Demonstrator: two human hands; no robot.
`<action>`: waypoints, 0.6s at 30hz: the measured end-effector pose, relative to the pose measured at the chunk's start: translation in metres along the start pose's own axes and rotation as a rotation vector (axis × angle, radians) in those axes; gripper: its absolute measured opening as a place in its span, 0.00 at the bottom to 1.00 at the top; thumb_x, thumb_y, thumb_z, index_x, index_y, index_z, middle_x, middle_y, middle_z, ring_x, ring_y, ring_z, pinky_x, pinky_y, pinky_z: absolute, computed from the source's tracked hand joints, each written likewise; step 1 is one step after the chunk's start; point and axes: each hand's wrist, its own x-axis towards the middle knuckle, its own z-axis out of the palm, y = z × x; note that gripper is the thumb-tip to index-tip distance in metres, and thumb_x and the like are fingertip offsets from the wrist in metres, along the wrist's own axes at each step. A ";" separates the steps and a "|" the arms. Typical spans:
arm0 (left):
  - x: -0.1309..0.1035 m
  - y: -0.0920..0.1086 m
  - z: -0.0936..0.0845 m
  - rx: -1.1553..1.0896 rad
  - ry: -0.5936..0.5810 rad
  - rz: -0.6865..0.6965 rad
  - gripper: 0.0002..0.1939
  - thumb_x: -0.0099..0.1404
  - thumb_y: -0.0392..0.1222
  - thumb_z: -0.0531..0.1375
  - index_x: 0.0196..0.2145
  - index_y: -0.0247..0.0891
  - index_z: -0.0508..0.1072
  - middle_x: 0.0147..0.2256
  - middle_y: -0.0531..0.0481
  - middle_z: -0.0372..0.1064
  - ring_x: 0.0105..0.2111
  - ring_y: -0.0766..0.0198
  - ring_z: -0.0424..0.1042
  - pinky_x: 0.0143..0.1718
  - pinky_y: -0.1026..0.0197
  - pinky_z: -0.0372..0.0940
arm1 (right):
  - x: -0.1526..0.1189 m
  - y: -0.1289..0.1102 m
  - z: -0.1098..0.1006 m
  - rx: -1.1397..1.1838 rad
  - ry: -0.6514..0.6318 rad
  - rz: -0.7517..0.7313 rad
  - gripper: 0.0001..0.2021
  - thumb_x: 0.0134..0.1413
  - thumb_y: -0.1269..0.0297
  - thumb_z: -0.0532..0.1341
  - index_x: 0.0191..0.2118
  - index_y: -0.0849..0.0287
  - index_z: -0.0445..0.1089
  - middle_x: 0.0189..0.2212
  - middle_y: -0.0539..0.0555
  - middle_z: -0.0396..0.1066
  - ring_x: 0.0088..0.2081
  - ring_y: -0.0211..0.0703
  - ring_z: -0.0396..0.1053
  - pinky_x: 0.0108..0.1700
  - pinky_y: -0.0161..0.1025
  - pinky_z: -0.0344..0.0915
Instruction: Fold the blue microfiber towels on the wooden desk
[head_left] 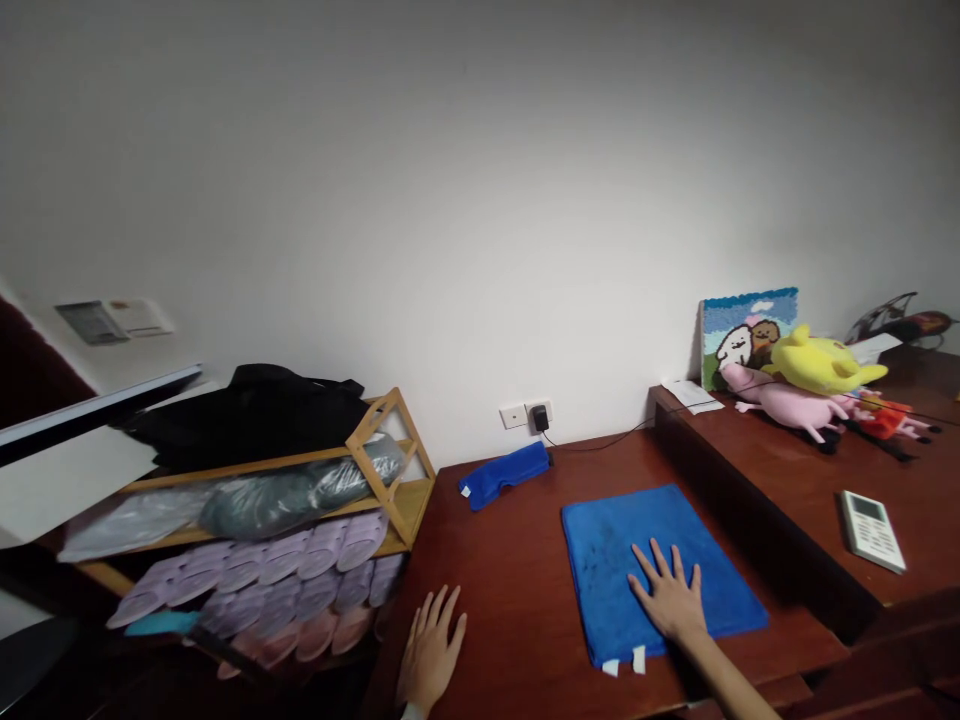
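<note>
A blue cloth (615, 550), folded into a flat square with two white tags at its near edge, lies on the reddish-brown table (502, 600). Dark spots mark its left part. My right hand (670, 598) rests on the cloth, palm down and fingers spread. To the left, my left hand (431, 650) lies flat on the table near its left edge, fingers stretched out and holding nothing. Further back, a narrow folded blue cloth (506, 475) with a small white tag lies near the wall.
A wooden rack (409, 510) with lilac slippers (285, 555) and a black bag (255, 415) stands left. A black plug (539, 418) sits in the wall socket, its cable running right. On the right surface are plush toys (825, 360), a picture (750, 335) and a white remote-like device (871, 530).
</note>
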 end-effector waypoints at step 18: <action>-0.014 -0.001 0.007 -0.082 0.053 -0.010 0.25 0.75 0.49 0.52 0.67 0.51 0.67 0.67 0.51 0.66 0.68 0.50 0.61 0.67 0.39 0.61 | 0.155 0.035 0.002 -0.090 -0.142 0.091 0.35 0.65 0.35 0.42 0.75 0.32 0.42 0.78 0.46 0.38 0.76 0.67 0.36 0.69 0.76 0.37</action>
